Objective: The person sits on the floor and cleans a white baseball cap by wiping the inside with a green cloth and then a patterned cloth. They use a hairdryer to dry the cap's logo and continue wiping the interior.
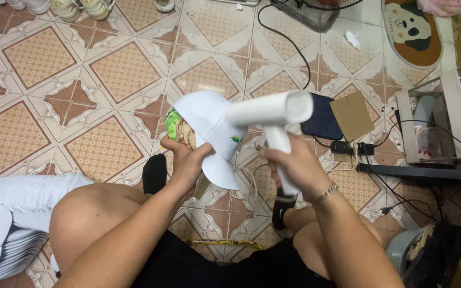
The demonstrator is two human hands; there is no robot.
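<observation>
Stack of white caps (1, 234) lies on the floor at the person's left knee. Left hand (185, 160) is closed around a green and tan form (180, 130) carrying a white cap (212, 133), brim pointing down. Right hand (294, 165) is clenched on a white handheld steamer (273, 112), its head touching the cap's crown. Beyond, a wooden crate (436, 125) holds indistinct items.

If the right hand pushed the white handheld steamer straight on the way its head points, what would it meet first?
Most likely the white cap held by the left hand. The steamer in the right hand has its head pointing left at the crown, apparently touching or nearly so; depth is unclear.
</observation>
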